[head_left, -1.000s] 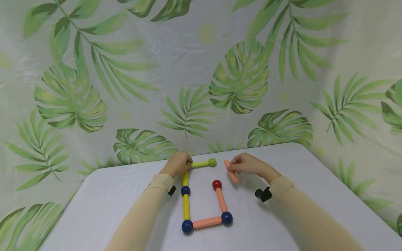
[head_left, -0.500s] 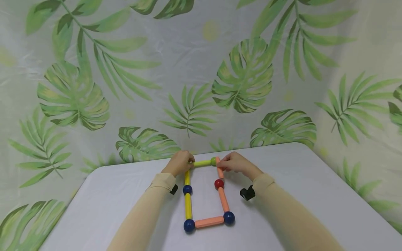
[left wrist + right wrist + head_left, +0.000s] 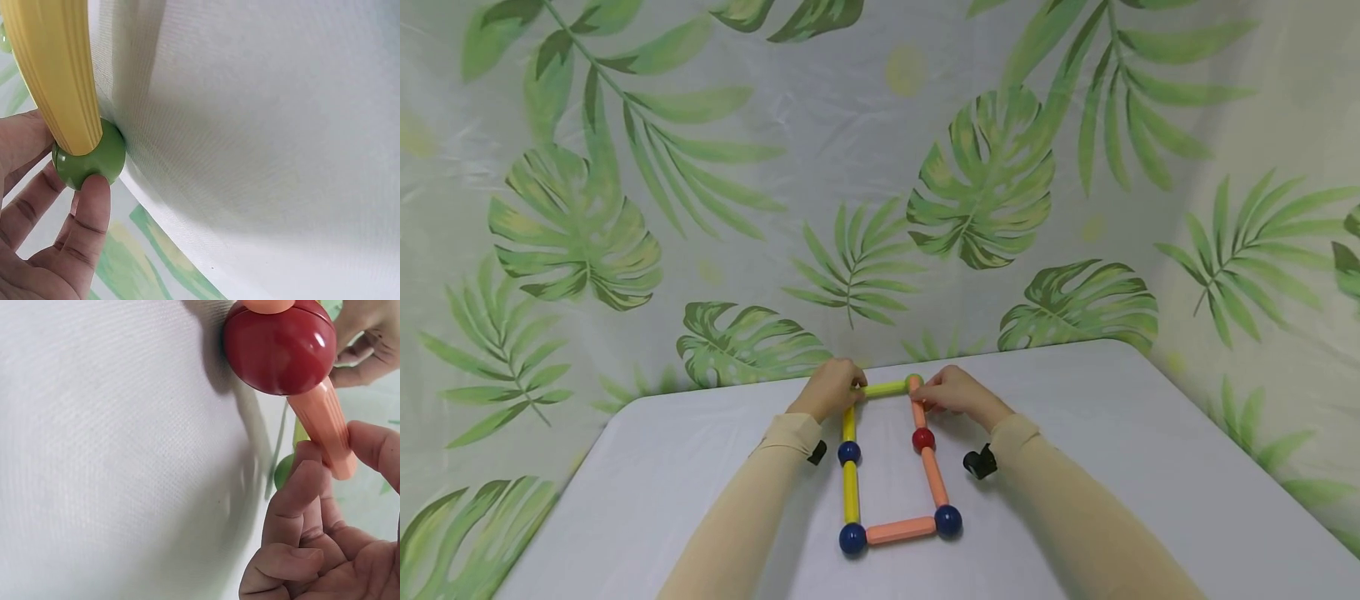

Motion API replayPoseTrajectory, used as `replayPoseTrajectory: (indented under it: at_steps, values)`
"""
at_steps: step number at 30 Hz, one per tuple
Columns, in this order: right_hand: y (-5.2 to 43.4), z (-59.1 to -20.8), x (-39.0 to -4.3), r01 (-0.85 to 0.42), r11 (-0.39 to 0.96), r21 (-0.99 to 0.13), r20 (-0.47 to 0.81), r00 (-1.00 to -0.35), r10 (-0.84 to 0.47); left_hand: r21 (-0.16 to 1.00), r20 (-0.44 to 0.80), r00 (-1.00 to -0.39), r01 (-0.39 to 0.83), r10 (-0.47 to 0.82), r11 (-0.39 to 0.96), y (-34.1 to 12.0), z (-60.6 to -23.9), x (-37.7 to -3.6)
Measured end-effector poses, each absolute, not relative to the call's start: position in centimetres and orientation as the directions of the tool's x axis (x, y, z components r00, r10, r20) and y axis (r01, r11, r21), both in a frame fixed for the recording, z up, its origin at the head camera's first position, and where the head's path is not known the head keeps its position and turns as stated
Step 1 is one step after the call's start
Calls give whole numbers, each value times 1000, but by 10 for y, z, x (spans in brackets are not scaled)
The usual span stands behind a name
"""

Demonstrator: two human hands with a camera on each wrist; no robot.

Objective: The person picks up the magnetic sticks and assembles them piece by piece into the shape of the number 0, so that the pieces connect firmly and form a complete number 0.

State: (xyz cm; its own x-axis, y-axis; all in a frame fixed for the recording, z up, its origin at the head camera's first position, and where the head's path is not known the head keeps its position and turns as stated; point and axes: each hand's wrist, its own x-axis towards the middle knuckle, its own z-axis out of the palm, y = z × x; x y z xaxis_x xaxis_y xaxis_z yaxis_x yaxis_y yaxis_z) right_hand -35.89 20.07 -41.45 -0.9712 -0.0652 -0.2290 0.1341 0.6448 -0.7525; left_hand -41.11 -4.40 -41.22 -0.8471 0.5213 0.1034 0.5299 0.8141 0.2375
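Note:
My left hand (image 3: pixel 829 390) pinches a green ball (image 3: pixel 87 165) at the far left corner of a frame of rods and balls. A yellow rod (image 3: pixel 56 69) joins that ball, and a lime-green rod (image 3: pixel 886 389) runs rightward from this corner. Between thumb and fingers, my right hand (image 3: pixel 958 392) holds a salmon rod (image 3: pixel 322 419). One end of it meets the red ball (image 3: pixel 281 350). Its far end overlaps the right green ball (image 3: pixel 284 472) in the head view; whether they touch I cannot tell.
Blue balls stand midway along the left side (image 3: pixel 849 452) and at the near left corner (image 3: pixel 853 538); another blue ball (image 3: pixel 948 522) marks the near right corner. More yellow and salmon rods link them. The white table (image 3: pixel 1075 450) ends at a leaf-print cloth (image 3: pixel 865 167).
My right hand has carried the salmon rod leftward from beside the frame into the gap between the red and green balls. My left hand keeps its place at the far left corner.

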Motion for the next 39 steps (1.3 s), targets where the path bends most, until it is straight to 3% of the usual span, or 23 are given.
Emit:
replayPoseTrajectory:
  at_steps: [39]
  values:
    - [199,-422,-359,122,716,-687,-231,-971,-57,241,130,-860,511,494,825,-41,-414,-410]
